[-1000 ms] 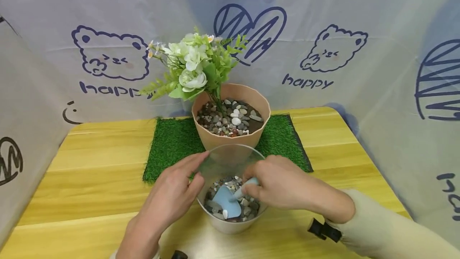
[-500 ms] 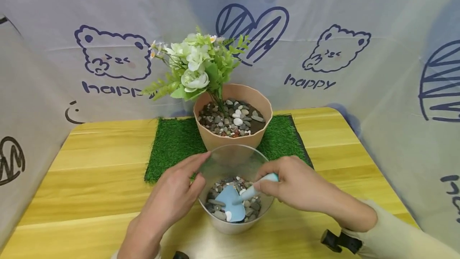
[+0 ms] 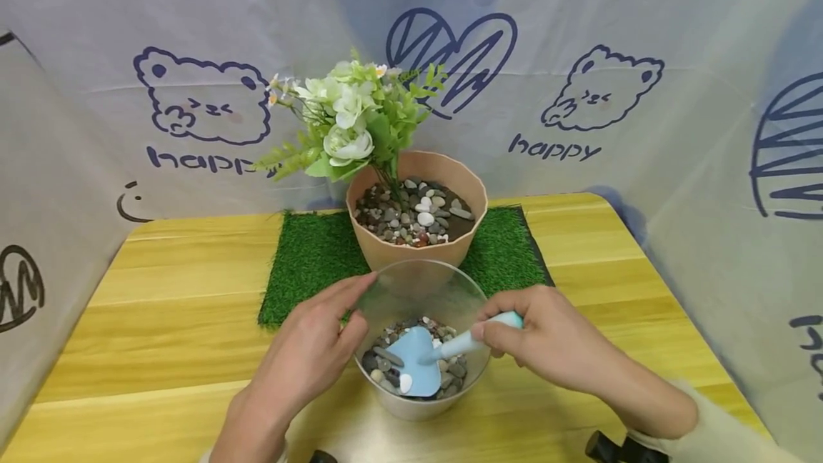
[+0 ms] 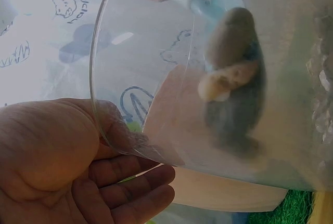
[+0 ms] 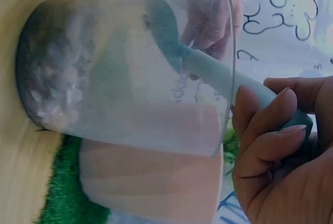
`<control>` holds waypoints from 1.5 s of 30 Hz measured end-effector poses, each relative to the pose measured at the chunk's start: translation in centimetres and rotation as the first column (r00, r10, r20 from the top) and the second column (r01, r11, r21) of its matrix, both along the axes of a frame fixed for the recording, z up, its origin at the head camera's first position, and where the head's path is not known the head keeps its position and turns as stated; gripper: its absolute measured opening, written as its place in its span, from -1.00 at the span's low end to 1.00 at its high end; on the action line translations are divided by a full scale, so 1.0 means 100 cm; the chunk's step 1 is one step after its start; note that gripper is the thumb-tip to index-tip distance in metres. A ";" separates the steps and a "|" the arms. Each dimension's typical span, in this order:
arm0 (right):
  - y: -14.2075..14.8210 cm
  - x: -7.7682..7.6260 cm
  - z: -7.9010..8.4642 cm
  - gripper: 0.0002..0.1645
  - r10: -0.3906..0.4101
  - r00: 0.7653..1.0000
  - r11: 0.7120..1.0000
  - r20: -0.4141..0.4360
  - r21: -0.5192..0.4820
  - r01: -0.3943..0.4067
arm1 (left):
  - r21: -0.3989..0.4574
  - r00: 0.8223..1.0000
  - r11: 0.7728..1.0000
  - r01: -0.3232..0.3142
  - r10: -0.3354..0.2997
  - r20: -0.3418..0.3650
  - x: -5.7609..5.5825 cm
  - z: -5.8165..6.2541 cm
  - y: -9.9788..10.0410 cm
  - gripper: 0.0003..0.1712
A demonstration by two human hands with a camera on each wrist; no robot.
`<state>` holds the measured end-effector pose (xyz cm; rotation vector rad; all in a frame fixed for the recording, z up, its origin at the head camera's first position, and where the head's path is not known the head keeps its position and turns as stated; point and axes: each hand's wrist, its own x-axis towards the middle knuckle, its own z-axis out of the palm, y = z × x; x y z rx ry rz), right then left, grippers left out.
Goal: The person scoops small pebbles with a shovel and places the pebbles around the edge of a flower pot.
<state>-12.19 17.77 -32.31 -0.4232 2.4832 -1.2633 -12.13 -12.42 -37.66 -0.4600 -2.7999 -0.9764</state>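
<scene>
Near on the desk point(image 3: 173, 277) we have the container point(image 3: 418, 408), pebbles point(image 3: 456, 371) in its bottom, the shovel point(image 3: 421, 361) slanting in above them from the right. Just beyond, the mat point(image 3: 308, 263) bears the pot point(image 3: 386, 254), with other pebbles point(image 3: 386, 216) inside and the flowers point(image 3: 347, 116) left of its middle.

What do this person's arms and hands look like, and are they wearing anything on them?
The left hand and right hand are both ungloved. A plain cream long sleeve covers the right forearm, ending near the wrist, with a small black device beside its cuff. Another black piece shows near the left wrist, partly cut off.
</scene>
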 end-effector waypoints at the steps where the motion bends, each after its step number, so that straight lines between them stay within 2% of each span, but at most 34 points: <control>1: 0.003 0.000 -0.002 -0.80 -0.005 1.000 1.000 0.010 -0.018 0.005 | -0.001 1.000 1.000 0.002 -0.002 0.000 0.000 0.000 0.000 -0.35; 7: 0.016 0.003 -0.012 -0.71 -0.057 0.995 0.990 0.087 -0.125 0.068 | 0.001 1.000 1.000 0.003 -0.003 -0.004 0.000 0.000 0.000 -0.35; 14: 0.022 0.003 -0.016 -0.64 -0.076 0.983 0.959 0.169 -0.258 0.118 | -0.008 1.000 1.000 -0.008 0.009 0.012 -0.001 0.000 0.000 -0.35; 23: 0.030 0.002 -0.016 -0.67 -0.102 0.987 0.950 0.123 -0.282 0.133 | 0.005 0.998 1.000 -0.006 0.006 0.068 0.000 0.004 0.000 -0.34; 29: 0.039 0.001 -0.011 -0.71 -0.147 0.986 0.939 0.080 -0.302 0.165 | -0.013 1.000 1.000 -0.010 0.010 0.014 0.000 0.001 0.000 -0.35; 33: 0.046 -0.003 -0.005 -0.81 -0.204 0.977 0.903 0.054 -0.375 0.209 | -0.014 1.000 1.000 -0.008 0.008 0.013 0.000 -0.001 -0.001 -0.36; 36: 0.051 -0.009 0.002 -0.77 -0.263 0.964 0.864 0.046 -0.433 0.256 | -0.010 1.000 1.000 -0.001 0.001 -0.002 0.000 -0.002 -0.001 -0.36; 45: 0.061 -0.040 0.033 -0.74 -0.399 0.917 0.765 0.011 -0.547 0.340 | -0.008 1.000 1.000 0.006 -0.007 -0.018 0.000 -0.001 0.000 -0.36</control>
